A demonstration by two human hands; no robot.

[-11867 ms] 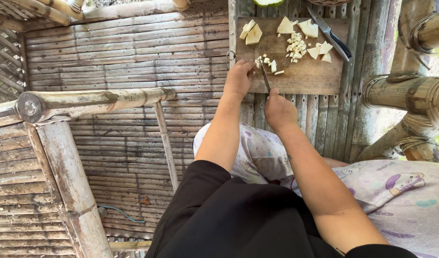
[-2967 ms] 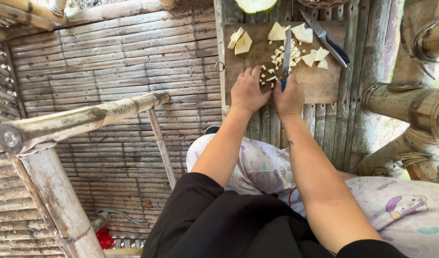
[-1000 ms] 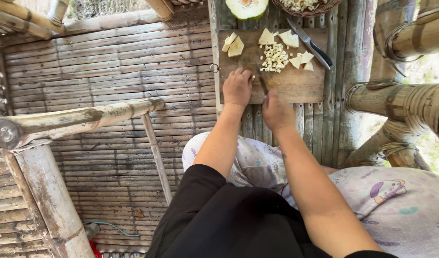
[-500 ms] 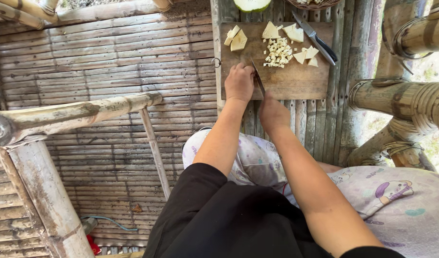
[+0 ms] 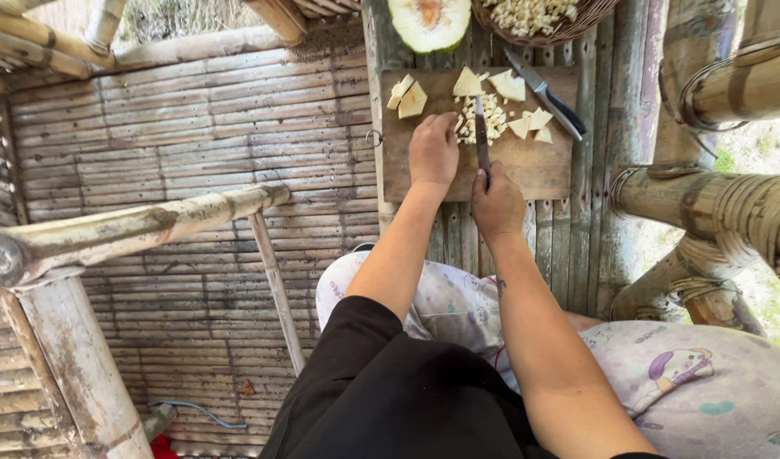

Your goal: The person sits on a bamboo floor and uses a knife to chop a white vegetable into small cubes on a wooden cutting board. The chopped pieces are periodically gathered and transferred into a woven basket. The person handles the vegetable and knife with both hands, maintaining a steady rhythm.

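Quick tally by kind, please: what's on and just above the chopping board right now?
Knives: 2, one in the right hand with blade, one spare knife lying on the cutting board
Large pale wedges: about 7
Diced pile: 1
Halved fruit: 1
Basket: 1
Total: about 12, plus the board

Right hand (image 5: pixel 497 202) holds knife (image 5: pixel 482 136) (blade on cutting board (image 5: pixel 539 166)).

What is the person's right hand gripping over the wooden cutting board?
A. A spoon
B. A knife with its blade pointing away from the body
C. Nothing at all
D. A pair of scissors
B: the right hand grips a knife whose blade reaches toward the pile of diced pieces on the cutting board.
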